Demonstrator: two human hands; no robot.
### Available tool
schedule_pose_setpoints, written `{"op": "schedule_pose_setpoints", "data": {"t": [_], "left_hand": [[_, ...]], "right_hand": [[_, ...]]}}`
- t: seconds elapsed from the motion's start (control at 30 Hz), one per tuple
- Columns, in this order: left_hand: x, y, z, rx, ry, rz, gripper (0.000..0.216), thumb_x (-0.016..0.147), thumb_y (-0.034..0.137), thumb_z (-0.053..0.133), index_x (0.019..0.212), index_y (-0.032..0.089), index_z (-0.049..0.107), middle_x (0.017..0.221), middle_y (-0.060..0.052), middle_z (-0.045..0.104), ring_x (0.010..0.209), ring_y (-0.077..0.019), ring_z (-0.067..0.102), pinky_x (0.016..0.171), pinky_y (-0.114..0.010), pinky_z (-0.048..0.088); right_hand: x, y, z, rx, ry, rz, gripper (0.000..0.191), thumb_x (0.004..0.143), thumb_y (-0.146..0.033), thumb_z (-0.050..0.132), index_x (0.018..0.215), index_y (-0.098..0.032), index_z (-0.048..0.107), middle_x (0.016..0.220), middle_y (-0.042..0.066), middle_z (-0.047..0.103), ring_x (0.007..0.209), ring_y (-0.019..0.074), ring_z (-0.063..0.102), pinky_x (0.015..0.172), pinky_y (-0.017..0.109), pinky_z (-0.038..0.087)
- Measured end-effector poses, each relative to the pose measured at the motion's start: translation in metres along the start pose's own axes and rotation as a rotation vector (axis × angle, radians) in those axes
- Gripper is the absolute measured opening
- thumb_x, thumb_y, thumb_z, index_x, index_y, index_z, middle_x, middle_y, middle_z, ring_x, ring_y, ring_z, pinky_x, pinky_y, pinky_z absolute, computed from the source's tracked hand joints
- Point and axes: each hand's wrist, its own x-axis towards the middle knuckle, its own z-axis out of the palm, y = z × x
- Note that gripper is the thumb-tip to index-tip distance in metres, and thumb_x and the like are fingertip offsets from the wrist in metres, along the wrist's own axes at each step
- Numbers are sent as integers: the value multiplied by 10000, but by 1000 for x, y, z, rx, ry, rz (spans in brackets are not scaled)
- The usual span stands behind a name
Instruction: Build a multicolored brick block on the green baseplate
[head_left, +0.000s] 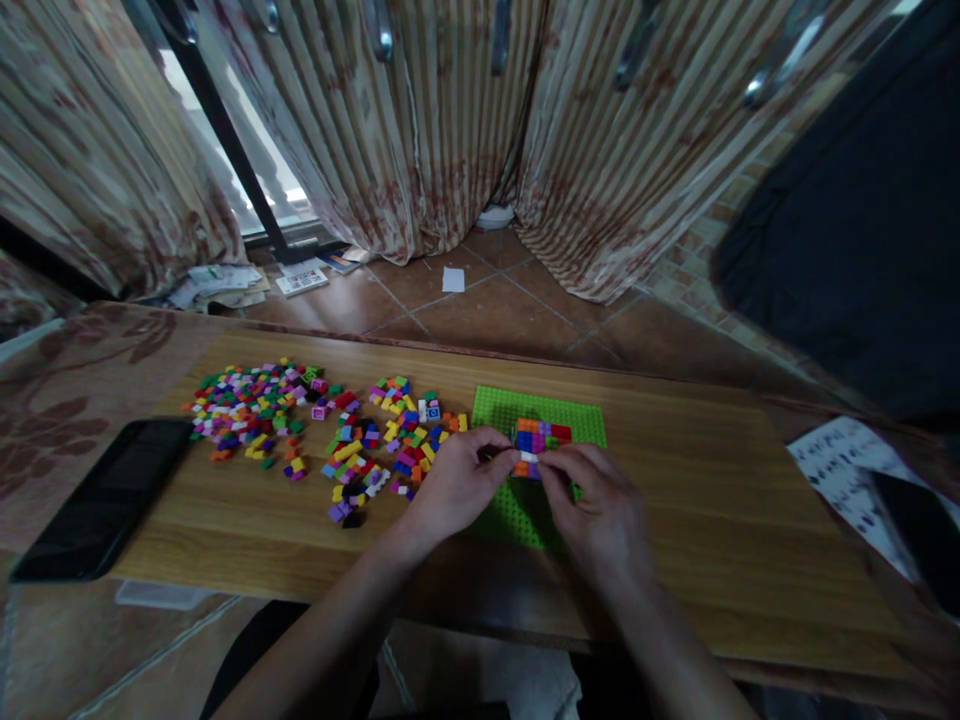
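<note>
We note 1 multicoloured patch (535, 440) built on the green baseplate (517, 518), much surface bare, many loose bricks (251, 400) unplaced, left hand (459, 478) and right hand (602, 508) both pinching a white brick (529, 457).

Both hands (459, 482) (604, 510) close together in pinch grips

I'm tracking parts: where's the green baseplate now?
In the head view, the green baseplate lies right of centre on the wooden table, right of the loose bricks, partly beneath the right hand.
</note>
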Motion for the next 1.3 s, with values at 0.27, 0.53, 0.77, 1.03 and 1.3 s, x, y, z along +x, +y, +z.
{"op": "schedule_pose_setpoints", "data": {"t": [0.27, 0.53, 0.77, 1.03, 1.3], "left_hand": [[-1, 3, 2, -6, -5, -44, 162, 854, 264, 591, 771, 150, 670, 656, 11, 600, 563, -104, 475, 526, -223, 352], [-1, 1, 1, -12, -11, -31, 151, 850, 262, 592, 779, 155, 671, 678, 2, 617, 585, -112, 517, 534, -217, 388], [0, -1, 2, -47, -38, -56, 228, 873, 342, 573, 731, 168, 613, 614, 24, 534, 548, -109, 486, 509, -220, 364], [2, -1, 4, -25, 1, -55, 271, 863, 377, 597, 693, 165, 601, 591, 30, 513, 525, -101, 452, 486, -220, 335], [4, -2, 7, -66, 42, -107, 258, 830, 384, 639, 710, 155, 643, 564, 21, 571, 498, -104, 491, 475, -221, 365]], "right_hand": [[8, 9, -10, 123, 81, 309, 225, 888, -411, 618, 930, -220, 730, 948, 60, 703, 865, 216, 651, 798, 380, 527], [8, 16, -2, 154, -56, 395, 573, 763, -549, 722, 1213, -204, 637, 1276, 133, 615, 1209, 305, 560, 1057, 521, 413], [9, 22, 1, 182, -43, 429, 577, 739, -513, 757, 1215, -209, 643, 1226, 129, 651, 1144, 316, 606, 1004, 557, 441], [11, 18, 4, 210, -45, 493, 629, 704, -497, 785, 1229, -183, 639, 1232, 138, 663, 1141, 309, 613, 1003, 532, 450], [10, 21, 7, 336, -53, 529, 633, 696, -465, 799, 1235, -183, 624, 1211, 131, 685, 1109, 294, 635, 997, 523, 463]]}}
